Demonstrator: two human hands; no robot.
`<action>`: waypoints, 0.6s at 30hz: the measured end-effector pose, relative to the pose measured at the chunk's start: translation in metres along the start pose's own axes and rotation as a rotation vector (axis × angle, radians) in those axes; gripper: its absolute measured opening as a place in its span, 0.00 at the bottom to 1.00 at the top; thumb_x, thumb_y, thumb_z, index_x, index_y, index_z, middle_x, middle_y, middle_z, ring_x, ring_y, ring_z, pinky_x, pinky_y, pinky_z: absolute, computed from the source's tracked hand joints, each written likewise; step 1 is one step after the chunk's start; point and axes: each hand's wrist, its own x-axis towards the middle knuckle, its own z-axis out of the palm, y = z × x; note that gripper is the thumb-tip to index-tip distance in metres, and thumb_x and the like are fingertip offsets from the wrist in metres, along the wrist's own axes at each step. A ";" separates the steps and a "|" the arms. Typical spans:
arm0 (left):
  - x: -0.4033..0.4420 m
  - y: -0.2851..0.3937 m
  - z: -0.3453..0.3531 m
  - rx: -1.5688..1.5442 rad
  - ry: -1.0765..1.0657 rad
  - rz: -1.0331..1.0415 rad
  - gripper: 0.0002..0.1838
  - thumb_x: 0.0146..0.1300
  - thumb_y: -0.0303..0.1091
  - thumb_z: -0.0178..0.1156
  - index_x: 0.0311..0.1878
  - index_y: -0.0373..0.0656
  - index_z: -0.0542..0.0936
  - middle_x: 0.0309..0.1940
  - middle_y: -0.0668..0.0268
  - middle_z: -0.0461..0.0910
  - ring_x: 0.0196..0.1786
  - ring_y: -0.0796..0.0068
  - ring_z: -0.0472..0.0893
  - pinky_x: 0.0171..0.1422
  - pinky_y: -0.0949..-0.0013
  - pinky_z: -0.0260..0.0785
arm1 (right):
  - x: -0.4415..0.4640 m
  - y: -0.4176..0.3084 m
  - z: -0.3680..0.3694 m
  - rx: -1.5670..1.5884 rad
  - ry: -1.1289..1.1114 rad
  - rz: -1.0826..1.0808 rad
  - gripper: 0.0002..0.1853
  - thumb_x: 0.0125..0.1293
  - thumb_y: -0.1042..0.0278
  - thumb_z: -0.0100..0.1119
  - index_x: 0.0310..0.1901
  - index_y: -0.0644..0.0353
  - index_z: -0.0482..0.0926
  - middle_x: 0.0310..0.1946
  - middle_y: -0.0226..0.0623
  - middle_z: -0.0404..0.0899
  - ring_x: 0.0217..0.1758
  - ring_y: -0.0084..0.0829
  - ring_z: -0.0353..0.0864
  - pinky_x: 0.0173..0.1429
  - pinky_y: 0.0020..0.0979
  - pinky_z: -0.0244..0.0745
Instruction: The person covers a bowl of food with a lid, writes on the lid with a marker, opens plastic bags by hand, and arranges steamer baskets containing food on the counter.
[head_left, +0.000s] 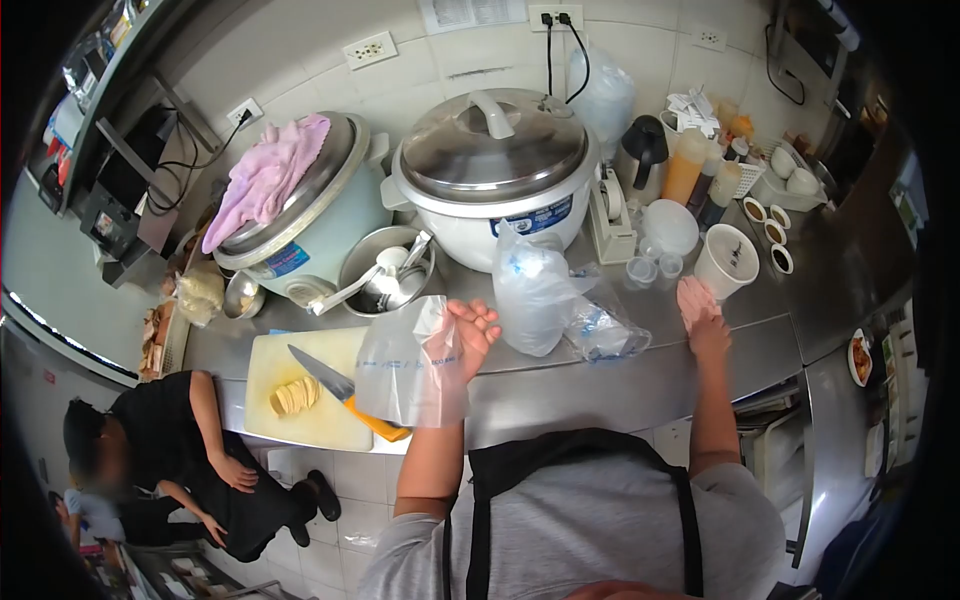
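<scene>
My left hand [472, 338] is raised over the counter with its fingers curled, holding a clear plastic bag [405, 365] with blue print that hangs to its left. Below and beside the bag, a knife [345, 390] with an orange handle lies on a pale cutting board [340, 350], next to sliced yellow food [295, 397]. On the right, my right hand [708, 330] grips a pink cloth [697, 300], close against a white tub [726, 261]. More clear plastic bags [535, 290] lie between my hands.
Two large rice cookers [490, 190] [300, 225] stand at the back, a pink towel [270, 180] on the left one. A metal bowl [387, 270] holds utensils. Sauce bottles [685, 165] and small cups [775, 232] are at right. Another person [200, 450] is at lower left.
</scene>
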 end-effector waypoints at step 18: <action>0.035 -0.074 0.050 0.384 -0.072 0.148 0.14 0.58 0.49 0.50 0.37 0.48 0.71 0.38 0.63 0.71 0.45 0.66 0.70 0.51 0.66 0.60 | -0.147 -0.179 -0.155 1.738 -1.685 -0.125 0.10 0.61 0.61 0.48 0.37 0.58 0.70 0.35 0.29 0.72 0.38 0.20 0.69 0.41 0.23 0.65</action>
